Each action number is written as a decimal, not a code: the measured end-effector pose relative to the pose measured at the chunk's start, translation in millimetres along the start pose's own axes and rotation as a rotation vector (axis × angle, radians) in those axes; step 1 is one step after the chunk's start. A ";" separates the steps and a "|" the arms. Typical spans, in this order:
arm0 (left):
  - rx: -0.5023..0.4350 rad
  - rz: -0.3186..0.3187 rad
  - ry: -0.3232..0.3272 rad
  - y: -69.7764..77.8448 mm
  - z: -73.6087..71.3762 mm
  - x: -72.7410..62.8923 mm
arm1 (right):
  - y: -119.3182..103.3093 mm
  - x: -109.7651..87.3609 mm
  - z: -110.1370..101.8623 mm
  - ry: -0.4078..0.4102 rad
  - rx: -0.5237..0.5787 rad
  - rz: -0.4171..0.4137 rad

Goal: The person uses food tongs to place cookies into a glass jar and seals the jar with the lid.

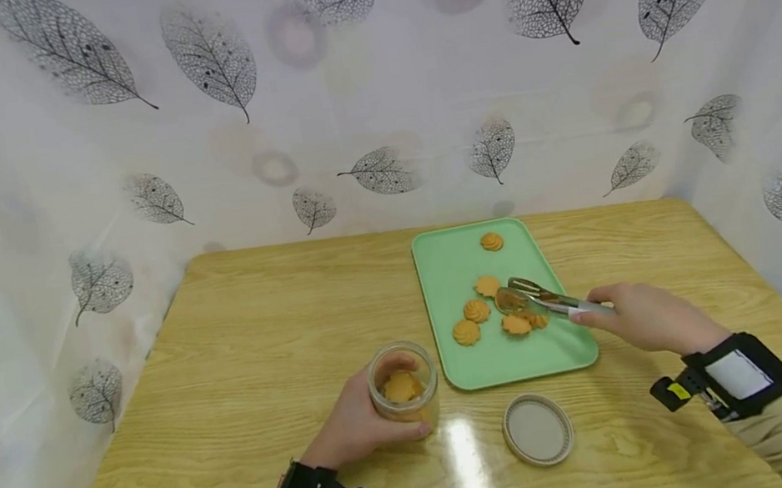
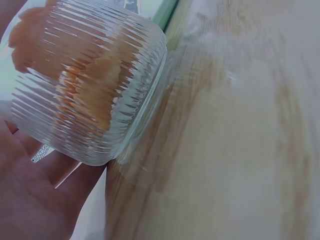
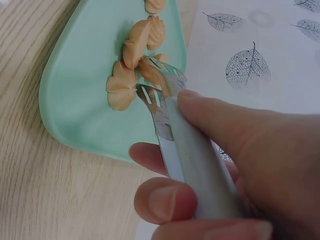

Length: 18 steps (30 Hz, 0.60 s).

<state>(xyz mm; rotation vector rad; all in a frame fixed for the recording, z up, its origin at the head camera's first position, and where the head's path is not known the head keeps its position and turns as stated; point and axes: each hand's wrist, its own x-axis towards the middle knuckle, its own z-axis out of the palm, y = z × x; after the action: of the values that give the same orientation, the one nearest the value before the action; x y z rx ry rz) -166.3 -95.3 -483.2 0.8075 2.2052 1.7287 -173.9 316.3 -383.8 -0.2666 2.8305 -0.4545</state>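
Cookies on the tray: at least six swirled cookies (image 1: 467, 332), one alone toward the far end, the others grouped by the tongs; overlap there hides the exact count.
Cookies in the jar: at least two, seen through the ribbed glass.
Jar: one glass jar (image 1: 432, 408), open at the top, just left of the tray's near corner.
Left grip: the left hand (image 1: 364, 421) wraps its fingers and thumb round the jar.
Tongs: one metal pair (image 1: 555, 304), tips among the cookies, jaws parted; whether they pinch a cookie, I cannot tell.
Right grip: the right hand (image 1: 652, 314) holds the tongs, thumb and fingers closed about the handles.
Lid: one round lid (image 1: 538, 429), flat, near the tray's near side.
Counter: light wood-grain counter (image 1: 281, 319) with a bright reflection beside the lid.
Room: pale cloth (image 1: 416, 105) with dark leaf prints behind and at both sides.
Edges: the green tray (image 1: 448, 269) reaches almost to the counter's far edge.
Space: wide wood left of the jar; a narrow gap between jar and tray.
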 end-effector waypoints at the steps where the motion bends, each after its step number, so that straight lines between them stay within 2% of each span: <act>1: -0.002 -0.001 0.000 0.1 -0.1 -0.2 | -0.6 0.0 0.5 0.005 -0.007 -0.008; 6: -0.002 -0.001 0.001 0.6 0.0 -0.7 | -1.9 0.2 3.8 0.041 -0.029 -0.045; 18: 0.008 -0.010 0.006 1.0 -0.6 -0.3 | -1.9 -3.0 6.8 0.100 -0.008 -0.058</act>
<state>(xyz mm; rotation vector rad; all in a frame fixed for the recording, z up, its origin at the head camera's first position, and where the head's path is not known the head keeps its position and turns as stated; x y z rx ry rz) -166.1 -95.8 -482.2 0.7922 2.2173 1.7212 -168.9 313.3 -388.7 -0.3377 2.9290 -0.4822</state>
